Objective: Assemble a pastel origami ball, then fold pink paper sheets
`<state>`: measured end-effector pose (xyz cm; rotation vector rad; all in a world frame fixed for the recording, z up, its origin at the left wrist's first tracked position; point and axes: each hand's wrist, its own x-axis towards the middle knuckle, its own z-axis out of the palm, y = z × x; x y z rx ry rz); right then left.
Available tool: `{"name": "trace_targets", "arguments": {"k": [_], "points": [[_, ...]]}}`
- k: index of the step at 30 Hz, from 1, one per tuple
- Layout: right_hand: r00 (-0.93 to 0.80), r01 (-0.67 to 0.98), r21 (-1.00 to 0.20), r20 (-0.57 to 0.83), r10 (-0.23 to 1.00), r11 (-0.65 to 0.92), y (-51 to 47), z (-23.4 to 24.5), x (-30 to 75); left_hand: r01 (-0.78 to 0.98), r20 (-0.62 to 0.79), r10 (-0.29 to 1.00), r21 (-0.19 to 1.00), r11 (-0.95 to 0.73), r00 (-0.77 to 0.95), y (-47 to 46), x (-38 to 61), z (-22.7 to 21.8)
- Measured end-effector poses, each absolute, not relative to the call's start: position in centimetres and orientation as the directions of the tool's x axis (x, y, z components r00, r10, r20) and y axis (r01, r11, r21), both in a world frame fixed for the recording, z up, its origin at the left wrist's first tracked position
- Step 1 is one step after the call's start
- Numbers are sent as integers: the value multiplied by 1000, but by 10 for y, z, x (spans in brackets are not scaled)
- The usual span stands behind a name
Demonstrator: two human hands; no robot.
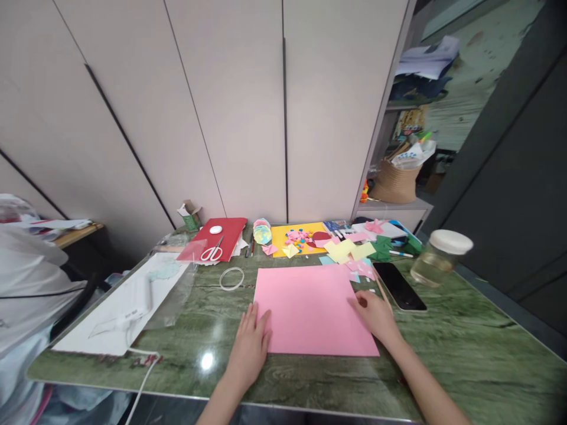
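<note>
- Two hands are being laid on the pink sheet (312, 310), which is lying flat on the green table (465, 348).
- The left hand (250, 342) is being held open and flat, fingers stretched, fingertips pressing on the sheet's left edge; nothing is being gripped.
- The right hand (376, 316) is being rested palm down on the right edge, fingers loosely spread, nothing visibly closed in it.
- The sheet is being pinned only at its edges, so on the glossy stone it could be slid or buckled by an uneven push.
- A wooden stick (381, 292) and a phone (398, 286) are lying just beside the right hand; either could be knocked by a sideways move of that wrist.
- A lidded jar (440, 257) of clear liquid is standing near the phone; were it tipped, the paper scraps (354, 251) and the sheet could be wetted.
</note>
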<state>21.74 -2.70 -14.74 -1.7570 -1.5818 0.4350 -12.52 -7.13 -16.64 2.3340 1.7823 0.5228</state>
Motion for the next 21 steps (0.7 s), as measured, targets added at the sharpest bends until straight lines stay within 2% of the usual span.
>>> {"name": "trace_targets", "arguments": {"k": [4,8,10,12,16,18,21], "points": [[212,634,-772,222,952,39,-27,-126,223,867,262,947,409,-284,187,-64,-133,-153],[211,502,-860,223,952,90,-17,-86,241,715,335,940,644,-272,56,-30,-132,-108],[222,432,-896,219,950,106,-8,-67,249,505,298,955,826,-252,-11,-1,-124,-86],[237,359,-925,217,947,122,4,-51,254,108,116,993,987,-115,2,32,-109,-71],[232,223,-963,205,951,153,24,-27,254,-63,-88,981,993,100,170,83,-72,-69],[221,165,-972,204,954,169,31,-16,253,-104,-203,935,965,242,291,92,-53,-76],[215,80,-978,207,955,194,36,-4,250,-143,-270,838,916,376,474,88,-25,-82]]}}
